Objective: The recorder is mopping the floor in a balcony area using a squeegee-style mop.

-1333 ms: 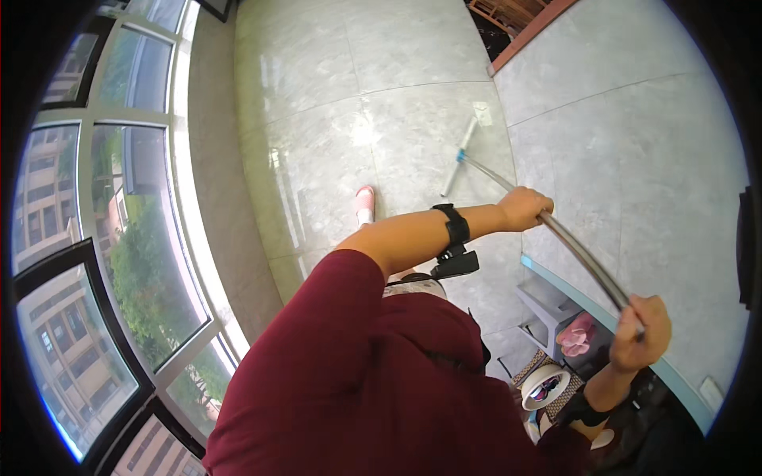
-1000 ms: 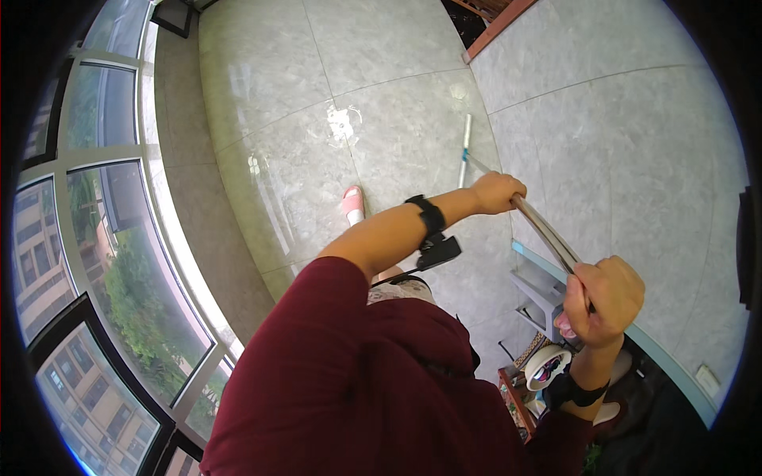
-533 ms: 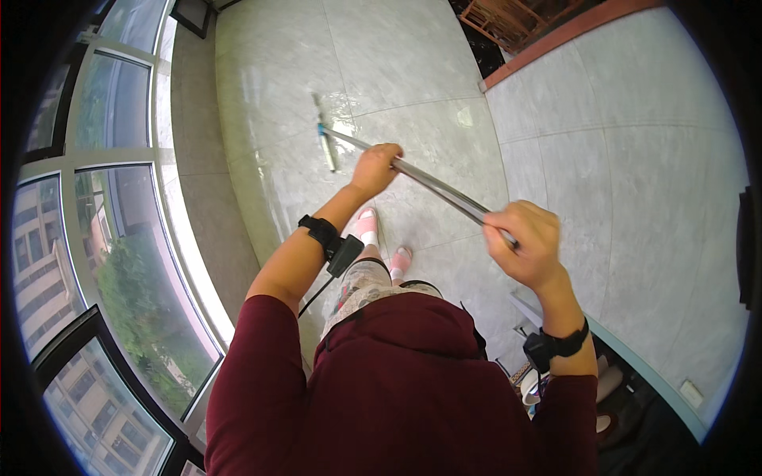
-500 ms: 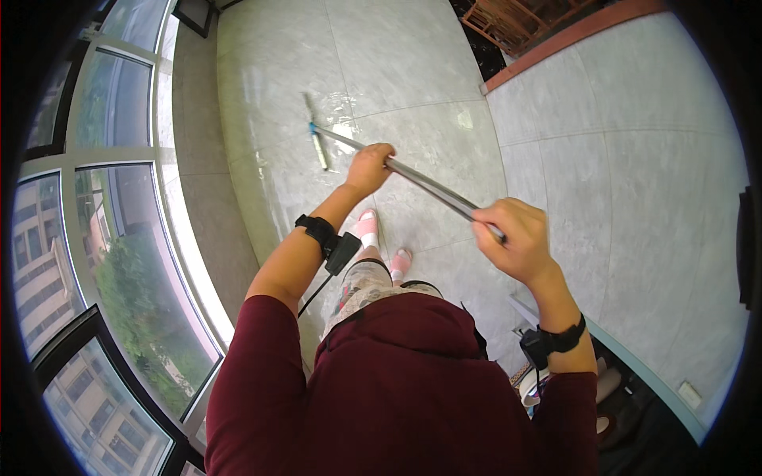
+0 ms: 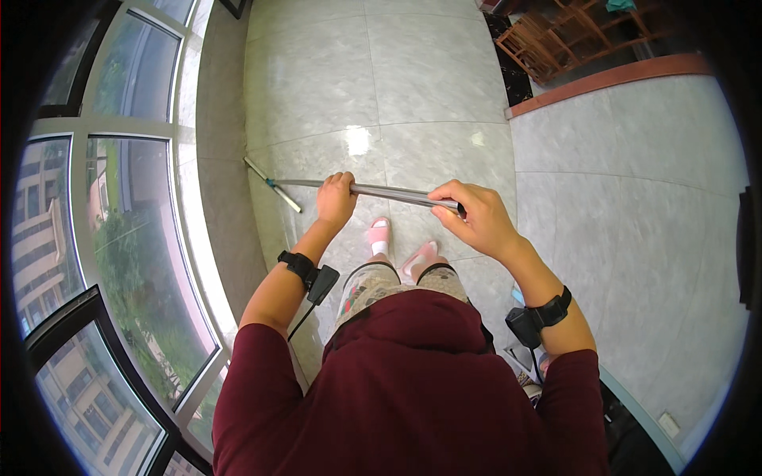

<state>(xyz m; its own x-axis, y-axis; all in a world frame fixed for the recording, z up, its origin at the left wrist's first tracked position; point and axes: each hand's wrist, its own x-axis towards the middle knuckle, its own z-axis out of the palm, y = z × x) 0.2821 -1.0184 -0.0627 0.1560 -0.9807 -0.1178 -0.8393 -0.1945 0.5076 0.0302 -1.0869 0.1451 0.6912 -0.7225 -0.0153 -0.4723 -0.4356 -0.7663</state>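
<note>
Maroon sweatshirt (image 5: 413,389), black wrist straps (image 5: 297,262), pink slippers (image 5: 379,233)

— What's off to the left?
— Tall windows (image 5: 119,262), with buildings and trees outside.
— And farther away?
— Wooden chairs (image 5: 571,40) at the top right, past the glossy tiled floor (image 5: 413,87).

Both arms reached forward; the left hand (image 5: 336,200) was fisted, the right hand (image 5: 475,220) curled with fingers (image 5: 444,193) pinched, wrists banded.
</note>
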